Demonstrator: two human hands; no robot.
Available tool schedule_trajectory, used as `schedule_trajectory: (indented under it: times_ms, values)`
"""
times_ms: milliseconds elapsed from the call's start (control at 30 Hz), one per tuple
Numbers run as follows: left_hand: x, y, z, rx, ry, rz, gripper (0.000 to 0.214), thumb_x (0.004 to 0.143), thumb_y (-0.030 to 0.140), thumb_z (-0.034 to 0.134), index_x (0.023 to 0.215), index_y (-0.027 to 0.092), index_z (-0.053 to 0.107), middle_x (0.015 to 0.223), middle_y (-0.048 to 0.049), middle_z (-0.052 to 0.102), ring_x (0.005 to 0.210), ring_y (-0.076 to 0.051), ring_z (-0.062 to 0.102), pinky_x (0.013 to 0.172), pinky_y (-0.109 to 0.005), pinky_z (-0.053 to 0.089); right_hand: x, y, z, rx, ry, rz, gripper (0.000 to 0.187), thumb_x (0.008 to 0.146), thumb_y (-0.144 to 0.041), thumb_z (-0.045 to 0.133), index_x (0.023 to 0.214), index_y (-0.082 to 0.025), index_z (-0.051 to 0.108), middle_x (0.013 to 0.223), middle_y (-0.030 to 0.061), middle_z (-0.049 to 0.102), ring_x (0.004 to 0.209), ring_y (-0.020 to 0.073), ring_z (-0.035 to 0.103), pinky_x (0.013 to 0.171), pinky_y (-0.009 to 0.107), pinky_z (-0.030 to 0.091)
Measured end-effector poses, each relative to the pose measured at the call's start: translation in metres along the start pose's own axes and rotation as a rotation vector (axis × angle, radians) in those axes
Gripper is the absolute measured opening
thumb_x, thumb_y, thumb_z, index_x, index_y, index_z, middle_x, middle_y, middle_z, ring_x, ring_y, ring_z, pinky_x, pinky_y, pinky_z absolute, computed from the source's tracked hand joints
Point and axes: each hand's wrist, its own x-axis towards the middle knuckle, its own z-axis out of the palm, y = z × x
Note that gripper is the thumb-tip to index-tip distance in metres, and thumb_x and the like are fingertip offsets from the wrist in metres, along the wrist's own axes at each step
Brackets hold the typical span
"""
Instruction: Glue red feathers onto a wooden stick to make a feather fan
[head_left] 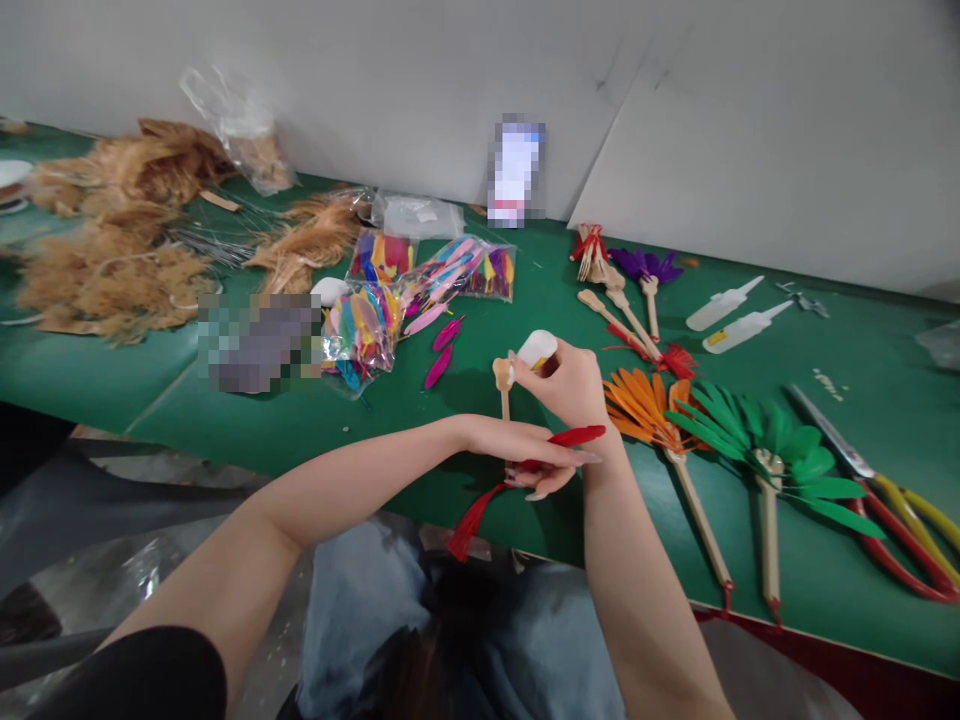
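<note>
My left hand [541, 458] is closed around the lower part of a small wooden stick [505, 403]. A red feather [579, 436] is also between its fingers, pointing right. From the stick's bottom end a red tassel [471, 520] hangs at the table edge. My right hand [571, 385], just above the left, grips a white squeeze bottle [538, 347]. Its tip is at the stick's wider, rounded head, where a dab of white shows; the fingers partly hide the contact. Two magenta feathers [439, 368] lie on the table to the left.
Orange [637, 408] and green feather fans [780, 450] lie right, beside large scissors [874, 480]. Behind are a purple feather fan [649, 266], bare sticks [619, 300] and white nozzle bottles [742, 332]. Bagged feathers [364, 335], tan fibre [112, 270] and a phone [516, 172] stand left and back.
</note>
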Motion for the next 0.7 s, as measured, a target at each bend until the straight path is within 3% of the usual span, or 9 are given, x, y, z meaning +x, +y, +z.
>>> schedule_trajectory:
  times_ms: [100, 300, 433, 533, 700]
  values:
    - [0.0, -0.0003, -0.0002, 0.003, -0.004, 0.007, 0.055, 0.09, 0.058, 0.034, 0.058, 0.016, 0.049, 0.05, -0.0001, 0.05, 0.041, -0.008, 0.039, 0.042, -0.023, 0.028, -0.0003, 0.0, -0.0007, 0.007, 0.051, 0.013, 0.038, 0.073, -0.05, 0.06, 0.057, -0.021, 0.042, 0.045, -0.005, 0.043, 0.041, 0.0084, 0.037, 0.044, 0.024, 0.026]
    - [0.0002, 0.0006, -0.0005, -0.007, -0.003, -0.019, 0.056, 0.088, 0.06, 0.035, 0.058, 0.016, 0.05, 0.049, -0.0003, 0.05, 0.041, -0.008, 0.039, 0.042, -0.023, 0.029, -0.0007, -0.0023, 0.0032, 0.013, -0.045, -0.031, 0.034, 0.074, -0.047, 0.06, 0.058, -0.02, 0.045, 0.046, -0.0052, 0.044, 0.041, 0.0082, 0.037, 0.043, 0.024, 0.025]
    - [0.0002, -0.0005, -0.0007, -0.001, -0.011, 0.009, 0.055, 0.088, 0.06, 0.035, 0.058, 0.016, 0.049, 0.049, -0.0002, 0.05, 0.041, -0.008, 0.039, 0.041, -0.023, 0.028, 0.0003, 0.0029, 0.0018, -0.085, 0.063, 0.005, 0.037, 0.073, -0.05, 0.061, 0.058, -0.021, 0.043, 0.045, -0.0048, 0.044, 0.041, 0.009, 0.037, 0.044, 0.025, 0.025]
    - [-0.0002, -0.001, -0.0005, -0.002, -0.008, 0.009, 0.056, 0.088, 0.061, 0.035, 0.057, 0.016, 0.049, 0.049, -0.0002, 0.049, 0.041, -0.008, 0.039, 0.042, -0.023, 0.029, 0.0002, 0.0049, -0.0004, -0.033, 0.111, 0.042, 0.037, 0.075, -0.052, 0.058, 0.059, -0.021, 0.046, 0.047, -0.0035, 0.046, 0.042, 0.0098, 0.038, 0.045, 0.026, 0.028]
    - [-0.0007, 0.0003, -0.0003, 0.005, 0.001, -0.005, 0.055, 0.088, 0.06, 0.035, 0.057, 0.016, 0.05, 0.046, 0.0003, 0.047, 0.041, -0.008, 0.039, 0.042, -0.023, 0.029, -0.0011, -0.0023, 0.0009, 0.093, -0.009, 0.005, 0.034, 0.074, -0.05, 0.059, 0.061, -0.02, 0.049, 0.047, -0.0038, 0.046, 0.042, 0.0091, 0.038, 0.043, 0.025, 0.028]
